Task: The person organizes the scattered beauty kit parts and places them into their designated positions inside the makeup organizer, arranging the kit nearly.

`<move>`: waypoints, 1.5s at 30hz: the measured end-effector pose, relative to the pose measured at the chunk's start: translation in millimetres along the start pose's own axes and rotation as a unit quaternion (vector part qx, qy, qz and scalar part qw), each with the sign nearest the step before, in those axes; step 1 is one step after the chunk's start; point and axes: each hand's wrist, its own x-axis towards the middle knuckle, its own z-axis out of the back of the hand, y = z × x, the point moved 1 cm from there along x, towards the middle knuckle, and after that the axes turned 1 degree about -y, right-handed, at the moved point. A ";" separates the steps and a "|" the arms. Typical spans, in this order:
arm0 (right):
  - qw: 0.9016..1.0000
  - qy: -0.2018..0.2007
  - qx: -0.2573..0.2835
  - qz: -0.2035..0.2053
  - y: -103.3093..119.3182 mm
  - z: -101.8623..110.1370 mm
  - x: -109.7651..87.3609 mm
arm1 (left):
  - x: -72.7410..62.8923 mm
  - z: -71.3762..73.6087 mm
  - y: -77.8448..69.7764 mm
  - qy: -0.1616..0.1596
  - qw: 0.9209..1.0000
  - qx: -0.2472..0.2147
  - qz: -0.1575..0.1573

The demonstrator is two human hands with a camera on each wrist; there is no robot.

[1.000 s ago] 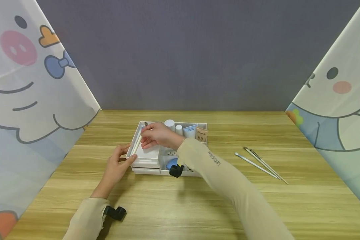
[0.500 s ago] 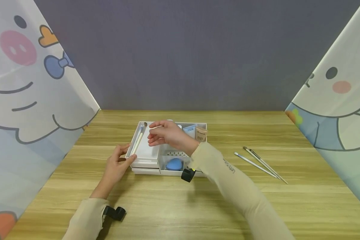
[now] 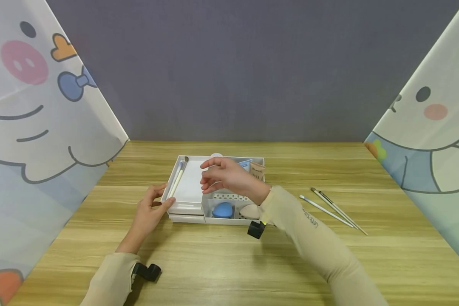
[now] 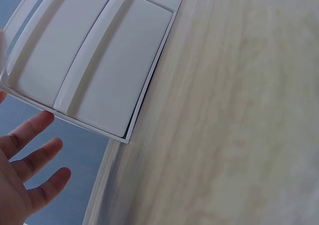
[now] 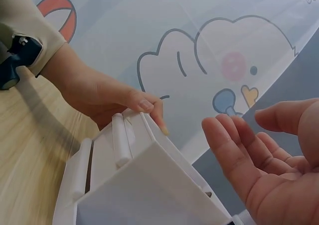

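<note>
A white makeup organizer (image 3: 191,178) stands on the wooden table. My left hand (image 3: 149,212) holds its front left corner, thumb at the front edge and fingers along the left side; the drawer fronts (image 4: 109,60) fill the left wrist view. Makeup brushes (image 3: 177,180) lie in the organizer's left top slot. My right hand (image 3: 229,176) hovers above the organizer's middle, fingers loosely bent and holding nothing, also plain in the right wrist view (image 5: 269,160). It partly hides the rear compartments. A blue makeup sponge (image 3: 223,210) and a pale sponge (image 3: 250,211) sit in front compartments.
A tan BB cream tube (image 3: 257,169) and a light blue tube (image 3: 246,163) stand in the organizer's back right. Several more makeup brushes (image 3: 336,208) lie on the table to the right. A grey panel (image 3: 245,72) rises behind the table, with cartoon-printed sheets (image 3: 30,127) at both sides.
My right hand has drawn back rightward from the brush slot, leaving the brushes in it and uncovering the blue and pale sponges. My left hand stays at the corner.
</note>
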 end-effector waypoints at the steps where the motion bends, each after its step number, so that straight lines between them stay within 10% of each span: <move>1: 1.000 0.004 -0.003 0.003 0.1 1.8 -2.1 | 0.1 0.1 -0.1 0.000 1.000 0.000 0.000; 45: 0.996 -0.078 -0.046 -0.007 -24.7 117.4 -93.4 | 0.4 0.3 -2.1 -0.003 1.000 -0.009 -0.008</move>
